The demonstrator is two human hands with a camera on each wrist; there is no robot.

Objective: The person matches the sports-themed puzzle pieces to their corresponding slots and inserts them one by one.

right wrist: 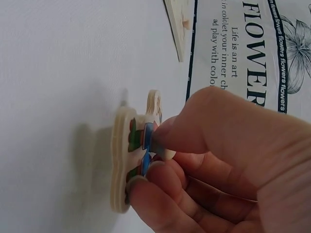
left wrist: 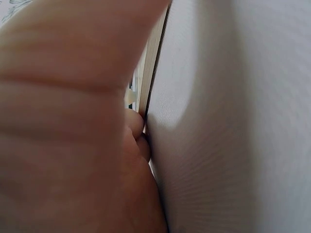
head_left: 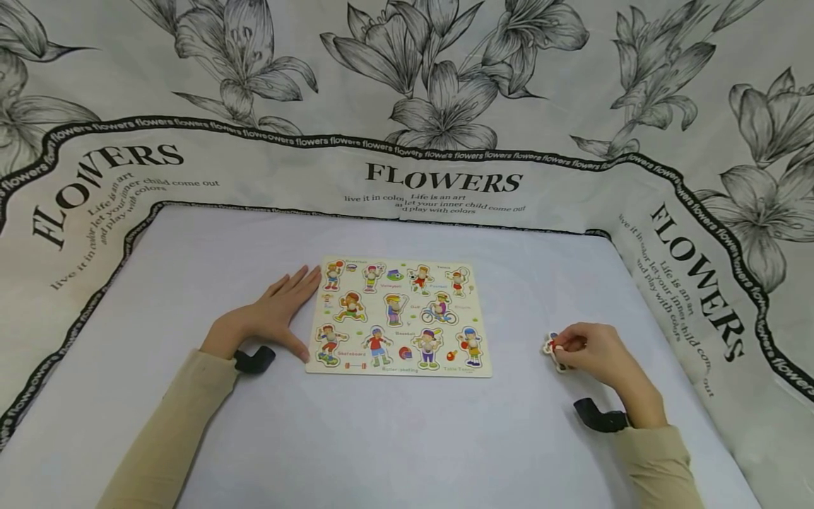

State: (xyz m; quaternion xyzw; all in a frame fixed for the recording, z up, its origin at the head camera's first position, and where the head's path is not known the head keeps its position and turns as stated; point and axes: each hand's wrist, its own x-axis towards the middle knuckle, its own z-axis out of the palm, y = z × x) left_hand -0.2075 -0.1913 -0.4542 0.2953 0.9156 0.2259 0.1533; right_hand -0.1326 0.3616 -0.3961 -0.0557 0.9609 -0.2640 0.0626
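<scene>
A wooden puzzle board [head_left: 378, 370] with printed sports figures and words lies flat mid-table in the head view. Against its left edge rests my left hand [head_left: 273, 318], fingers and thumb spread straight; the left wrist view shows the thick board edge [left wrist: 153, 56] beyond the hand. Well to the right of the board, my right hand [head_left: 591, 353] pinches a wooden puzzle piece [head_left: 550, 344] between thumb and fingers. Close up in the right wrist view, the piece [right wrist: 119, 160] is tilted, its painted blue and green side towards the palm, with a shadow beside it.
A white cloth [head_left: 381, 445] covers the table. Behind and on both sides rises a floral-printed fabric [head_left: 439, 148] with "FLOWERS" lettering. Black wrist mounts [head_left: 600, 416] sit at both sleeve cuffs.
</scene>
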